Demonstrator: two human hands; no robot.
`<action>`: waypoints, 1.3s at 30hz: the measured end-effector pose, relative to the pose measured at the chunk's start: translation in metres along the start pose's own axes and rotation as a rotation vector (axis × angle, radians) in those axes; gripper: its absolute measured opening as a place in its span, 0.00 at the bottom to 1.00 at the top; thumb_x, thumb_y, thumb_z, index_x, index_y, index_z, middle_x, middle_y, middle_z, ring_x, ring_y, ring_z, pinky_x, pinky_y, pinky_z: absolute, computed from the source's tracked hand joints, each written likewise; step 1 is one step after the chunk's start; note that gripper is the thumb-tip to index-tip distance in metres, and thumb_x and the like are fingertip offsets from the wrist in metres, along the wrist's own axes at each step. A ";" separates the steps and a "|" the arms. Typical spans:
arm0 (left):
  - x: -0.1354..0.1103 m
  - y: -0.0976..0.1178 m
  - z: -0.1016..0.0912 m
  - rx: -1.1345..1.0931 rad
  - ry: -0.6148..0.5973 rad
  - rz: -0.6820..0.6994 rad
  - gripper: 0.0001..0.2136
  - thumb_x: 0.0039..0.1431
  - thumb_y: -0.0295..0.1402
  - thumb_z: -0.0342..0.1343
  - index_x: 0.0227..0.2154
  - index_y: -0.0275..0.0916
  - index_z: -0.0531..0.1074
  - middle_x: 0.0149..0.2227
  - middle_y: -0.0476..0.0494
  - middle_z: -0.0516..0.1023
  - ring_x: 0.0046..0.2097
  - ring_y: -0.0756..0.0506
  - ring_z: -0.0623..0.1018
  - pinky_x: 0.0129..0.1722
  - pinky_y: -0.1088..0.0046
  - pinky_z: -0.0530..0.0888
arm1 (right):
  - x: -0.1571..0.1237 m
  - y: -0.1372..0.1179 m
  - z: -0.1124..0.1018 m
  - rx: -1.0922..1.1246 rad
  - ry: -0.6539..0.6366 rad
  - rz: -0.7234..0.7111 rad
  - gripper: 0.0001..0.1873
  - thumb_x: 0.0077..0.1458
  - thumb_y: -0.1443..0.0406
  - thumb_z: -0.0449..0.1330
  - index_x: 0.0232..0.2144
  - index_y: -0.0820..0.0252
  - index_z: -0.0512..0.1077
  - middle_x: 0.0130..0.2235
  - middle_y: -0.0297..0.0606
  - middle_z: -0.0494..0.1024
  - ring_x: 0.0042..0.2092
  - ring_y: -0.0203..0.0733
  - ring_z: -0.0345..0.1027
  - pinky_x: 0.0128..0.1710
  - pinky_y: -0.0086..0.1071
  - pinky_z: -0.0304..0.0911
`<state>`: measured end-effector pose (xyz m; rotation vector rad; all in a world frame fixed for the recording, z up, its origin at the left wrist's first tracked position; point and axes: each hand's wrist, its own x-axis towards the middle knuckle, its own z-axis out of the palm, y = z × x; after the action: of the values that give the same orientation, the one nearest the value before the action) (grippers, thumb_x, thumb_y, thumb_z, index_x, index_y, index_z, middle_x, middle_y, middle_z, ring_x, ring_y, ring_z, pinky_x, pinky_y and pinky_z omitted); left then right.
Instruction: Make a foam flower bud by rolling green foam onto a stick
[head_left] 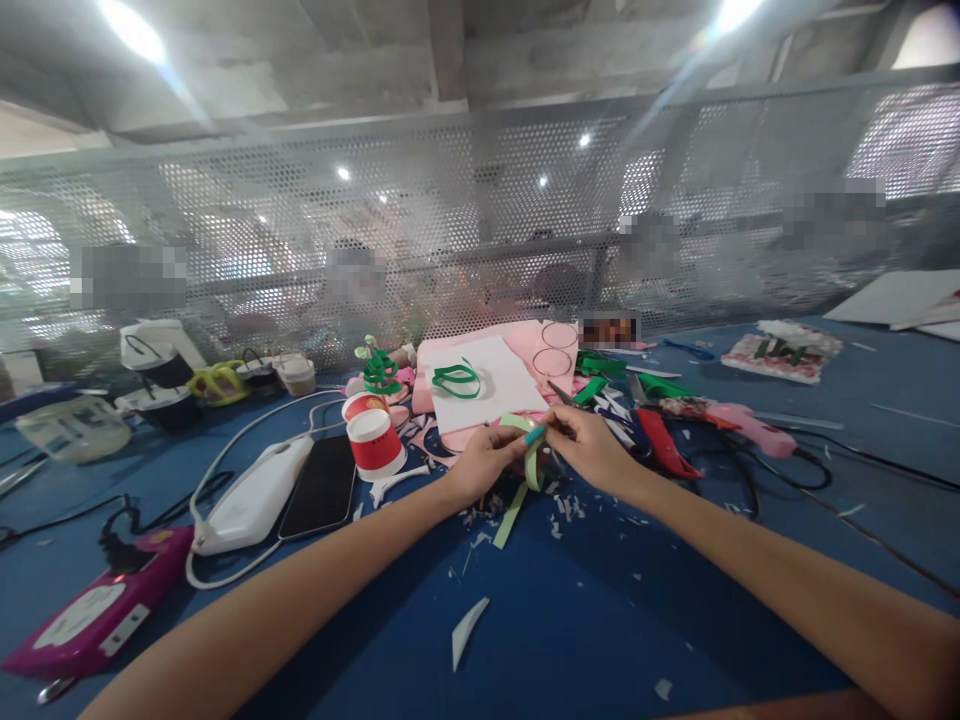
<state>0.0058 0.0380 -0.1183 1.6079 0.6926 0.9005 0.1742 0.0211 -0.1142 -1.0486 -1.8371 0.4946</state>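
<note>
My left hand (484, 462) is closed, pinching a pale green paper strip (534, 468) that loops over the fingers. A loose end of pale green hangs down toward the blue table. A small teal piece (534, 434) shows at the fingertips. My right hand (589, 445) meets the left at the strip, its fingers pinched together. From its fingers a thin, dark, pointed tool (559, 392) sticks up; its kind is unclear. White paper scraps (566, 508) lie below the hands. Just beyond them, a green ribbon loop (457, 378) rests on a white sheet (487, 400).
Red-and-white paper cups (375, 447), a black phone (321, 487), a white power bank (255, 495) and a magenta power strip (105, 605) sit left. A pink glue gun (750, 425) and cables lie right. A perforated metal screen (465, 230) stands behind the table.
</note>
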 end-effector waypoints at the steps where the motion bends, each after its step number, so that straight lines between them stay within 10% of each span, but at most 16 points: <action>1: 0.000 -0.001 0.000 0.007 0.027 0.004 0.16 0.43 0.44 0.60 0.27 0.33 0.74 0.24 0.47 0.73 0.25 0.52 0.70 0.28 0.77 0.68 | 0.000 0.000 0.001 0.010 0.005 0.005 0.06 0.51 0.64 0.52 0.24 0.59 0.64 0.20 0.30 0.63 0.24 0.34 0.57 0.24 0.28 0.52; 17: -0.001 0.003 0.001 -0.027 0.110 0.067 0.13 0.40 0.39 0.63 0.25 0.34 0.72 0.24 0.47 0.75 0.28 0.50 0.73 0.31 0.75 0.69 | -0.002 -0.009 -0.002 -0.195 0.017 -0.139 0.12 0.54 0.61 0.50 0.22 0.58 0.60 0.19 0.30 0.61 0.22 0.34 0.54 0.24 0.28 0.48; 27: -0.001 -0.002 -0.001 0.039 0.035 0.041 0.14 0.40 0.31 0.63 0.33 0.35 0.72 0.25 0.49 0.73 0.27 0.54 0.70 0.28 0.79 0.65 | 0.004 -0.004 -0.012 0.050 -0.218 -0.069 0.17 0.55 0.59 0.50 0.18 0.59 0.60 0.19 0.29 0.54 0.22 0.32 0.48 0.22 0.28 0.44; 39: 0.003 -0.008 -0.002 0.225 -0.152 0.022 0.14 0.46 0.39 0.58 0.33 0.32 0.72 0.22 0.52 0.64 0.24 0.55 0.62 0.24 0.79 0.61 | -0.001 -0.014 -0.018 -0.451 -0.222 -0.309 0.15 0.57 0.64 0.48 0.20 0.61 0.59 0.21 0.32 0.61 0.25 0.32 0.54 0.26 0.27 0.46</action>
<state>0.0057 0.0428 -0.1254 1.8660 0.6889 0.7270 0.1838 0.0106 -0.0956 -0.9988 -2.3274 0.0051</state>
